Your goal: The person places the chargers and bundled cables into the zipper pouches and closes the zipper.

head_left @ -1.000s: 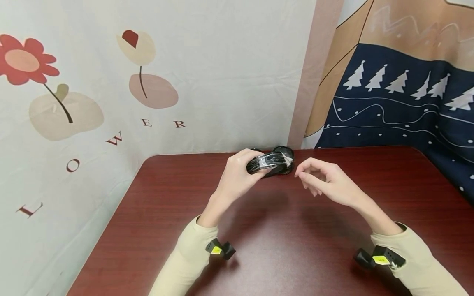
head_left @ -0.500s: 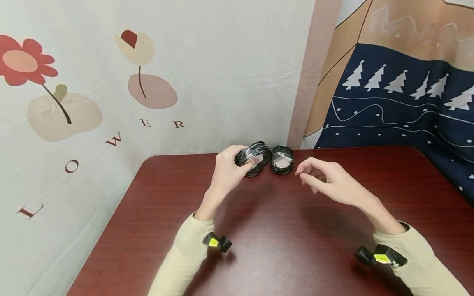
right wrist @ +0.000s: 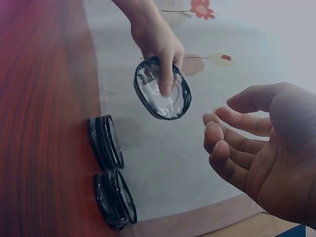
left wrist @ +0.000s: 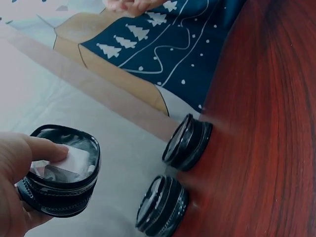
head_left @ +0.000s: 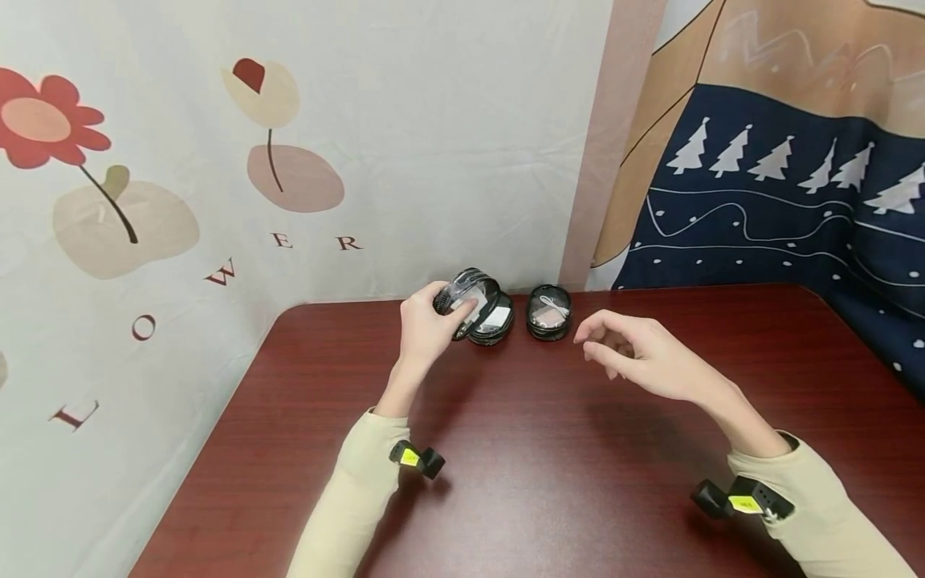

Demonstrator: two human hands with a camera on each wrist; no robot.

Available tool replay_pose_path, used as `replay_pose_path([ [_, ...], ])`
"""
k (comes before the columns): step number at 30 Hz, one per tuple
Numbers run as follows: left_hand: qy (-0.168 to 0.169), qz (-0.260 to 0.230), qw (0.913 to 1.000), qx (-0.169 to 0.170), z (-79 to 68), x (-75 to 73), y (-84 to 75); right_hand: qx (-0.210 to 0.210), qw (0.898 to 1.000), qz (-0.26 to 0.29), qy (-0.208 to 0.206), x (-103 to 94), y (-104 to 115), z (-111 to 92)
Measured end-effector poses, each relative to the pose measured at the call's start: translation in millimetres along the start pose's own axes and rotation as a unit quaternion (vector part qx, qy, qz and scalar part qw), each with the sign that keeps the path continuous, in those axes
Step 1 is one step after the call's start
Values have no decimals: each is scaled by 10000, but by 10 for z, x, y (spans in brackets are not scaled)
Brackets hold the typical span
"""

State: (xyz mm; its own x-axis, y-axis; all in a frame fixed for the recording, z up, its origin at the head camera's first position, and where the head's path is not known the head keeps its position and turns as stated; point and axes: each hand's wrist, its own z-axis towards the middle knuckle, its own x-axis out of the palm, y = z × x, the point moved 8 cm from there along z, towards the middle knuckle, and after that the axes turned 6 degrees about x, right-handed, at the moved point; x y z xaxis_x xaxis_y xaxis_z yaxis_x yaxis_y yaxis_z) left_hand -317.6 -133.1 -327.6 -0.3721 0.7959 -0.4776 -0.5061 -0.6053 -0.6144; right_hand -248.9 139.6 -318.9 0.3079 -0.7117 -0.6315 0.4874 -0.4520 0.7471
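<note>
My left hand (head_left: 425,331) grips a small clear zip pouch (head_left: 478,291) with black trim, its thumb pressed on the see-through face. In the left wrist view a whitish thing shows inside this pouch (left wrist: 63,198). It is held up off the table, partly in front of a second similar pouch (head_left: 495,323) on the table. A third pouch (head_left: 549,311), with a white cord or cable visible in it, stands just to the right. Beside that one, my right hand (head_left: 636,353) hovers with loosely bent fingers and holds nothing.
The dark red wooden table (head_left: 549,474) has its far edge against a pale wall cloth (head_left: 448,144) printed with flowers and letters. A navy cloth (head_left: 751,217) with white trees hangs at the right. Each wrist carries a small black camera.
My left hand has moved left with its pouch and tilted the clear face more into view. The two pouches on the table have come into sight. My right hand has barely moved.
</note>
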Motion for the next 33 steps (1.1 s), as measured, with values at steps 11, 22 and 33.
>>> replay_pose_path([
  [11,-259,62,9919,-1245,-35,-97,441,85,9999,-35,71,27,-37,-3],
  [22,74,-396,9693,-2425,-142,-36,821,330,9986,-387,172,61,-102,36],
  [33,298,-1085,9395,-3237,-226,45,1049,379,9974,-586,178,76,-186,65],
])
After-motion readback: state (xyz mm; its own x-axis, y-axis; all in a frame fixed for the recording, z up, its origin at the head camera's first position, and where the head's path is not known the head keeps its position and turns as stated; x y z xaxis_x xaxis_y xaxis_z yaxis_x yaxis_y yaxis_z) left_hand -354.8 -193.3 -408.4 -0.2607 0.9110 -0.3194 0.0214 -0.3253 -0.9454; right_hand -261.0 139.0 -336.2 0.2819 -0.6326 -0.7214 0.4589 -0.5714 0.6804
